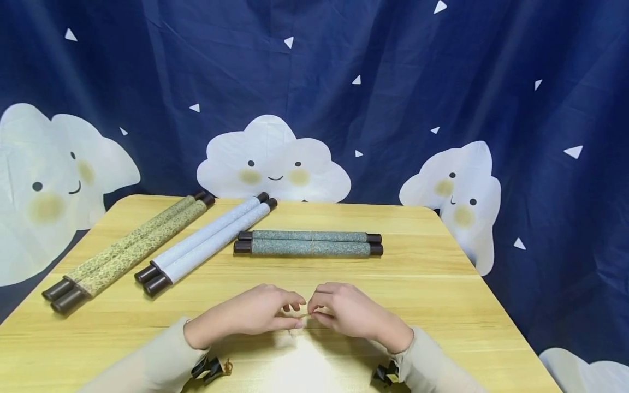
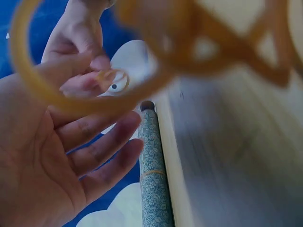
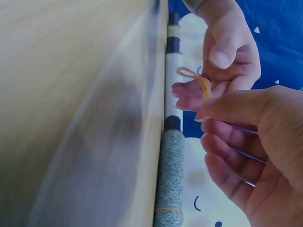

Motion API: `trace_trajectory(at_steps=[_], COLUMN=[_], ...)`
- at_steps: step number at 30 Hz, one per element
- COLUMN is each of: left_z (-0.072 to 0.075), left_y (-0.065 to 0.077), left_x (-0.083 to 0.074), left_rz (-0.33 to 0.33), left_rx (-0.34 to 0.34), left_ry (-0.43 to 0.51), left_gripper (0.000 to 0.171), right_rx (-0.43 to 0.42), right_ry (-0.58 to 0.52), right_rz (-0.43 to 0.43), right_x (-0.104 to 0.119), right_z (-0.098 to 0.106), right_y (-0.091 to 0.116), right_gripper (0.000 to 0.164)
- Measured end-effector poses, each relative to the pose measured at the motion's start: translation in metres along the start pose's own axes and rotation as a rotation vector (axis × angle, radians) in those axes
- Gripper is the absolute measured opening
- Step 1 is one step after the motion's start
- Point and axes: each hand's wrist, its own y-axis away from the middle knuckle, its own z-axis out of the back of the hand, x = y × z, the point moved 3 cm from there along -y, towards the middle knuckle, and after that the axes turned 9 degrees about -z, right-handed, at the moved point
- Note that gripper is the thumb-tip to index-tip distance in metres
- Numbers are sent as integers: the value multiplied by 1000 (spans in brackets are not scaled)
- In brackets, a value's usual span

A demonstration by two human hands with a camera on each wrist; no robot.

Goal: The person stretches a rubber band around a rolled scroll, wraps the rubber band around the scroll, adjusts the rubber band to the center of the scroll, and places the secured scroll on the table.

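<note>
Near the front of the table, my right hand point(image 1: 351, 310) pinches a small orange rubber band point(image 3: 206, 87) between thumb and forefinger. A loop of it sticks out toward my left hand point(image 1: 260, 310). That hand has its fingers spread and loosely bent, palm facing the band, as the right wrist view shows. Beyond both hands lies a pair of teal patterned scrolls point(image 1: 314, 248) with dark end knobs, side by side, and a thin band circles their middle. In the left wrist view, blurred orange rubber bands point(image 2: 85, 105) hang close to the camera.
Left of the teal pair, two pale blue scrolls point(image 1: 211, 240) lie slanted on the wooden table point(image 1: 432, 305). Farther left are two yellow-green patterned scrolls point(image 1: 137, 245). A dark blue curtain point(image 1: 314, 71) with white clouds hangs behind the table's far edge.
</note>
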Motion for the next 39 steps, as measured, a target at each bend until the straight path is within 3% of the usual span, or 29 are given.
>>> trace_trajectory(at_steps=[5,14,24,29,33,39], left_z=[-1,-1,1,1,4,8], left_y=[-1,-2,-2,-2,-3,-4], left_x=[-1,-2,-2,-1,-2,-2], left_rz=[-1,11,-20,-32,-33,-31], left_rx=[-60,-121,-143,-132,-115,-134], left_ry=[-1,-35,-74,-115,-135,-142], left_gripper=[29,19,16,25,26,21], right_rx=[-40,-101,-82,-84,-74,3], right_ry=[-49,-89,-215,-175,-133,-74], right_rz=[-26,-120,-186,-157,-168,-210], right_x=[-1,-1,0,0,-1,-4], right_z=[3,8,4,3,8,12], right_y=[-1,-2,-2,-3,-3,-3], right_gripper=[9,6,19,6,6,6])
